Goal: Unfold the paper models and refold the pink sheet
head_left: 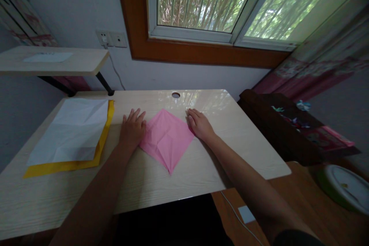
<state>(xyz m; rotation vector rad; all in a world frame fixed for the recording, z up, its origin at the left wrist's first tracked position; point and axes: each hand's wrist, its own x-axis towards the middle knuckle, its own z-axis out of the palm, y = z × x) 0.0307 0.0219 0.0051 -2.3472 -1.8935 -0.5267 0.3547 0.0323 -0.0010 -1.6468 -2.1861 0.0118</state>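
A pink sheet of paper (167,138), folded into a creased diamond shape, lies flat in the middle of the light wooden desk (201,169). My left hand (133,127) rests palm down on the pink paper's left corner, fingers spread forward. On the paper's right corner sits my right hand (199,123), also flat, pressing the edge. Neither hand grips anything.
A white creased sheet (72,130) lies on a yellow sheet (57,167) at the desk's left. A cable hole (175,95) sits at the desk's back edge. A dark cabinet (276,127) stands right, a shelf (52,61) back left, a green-rimmed bowl (346,188) far right.
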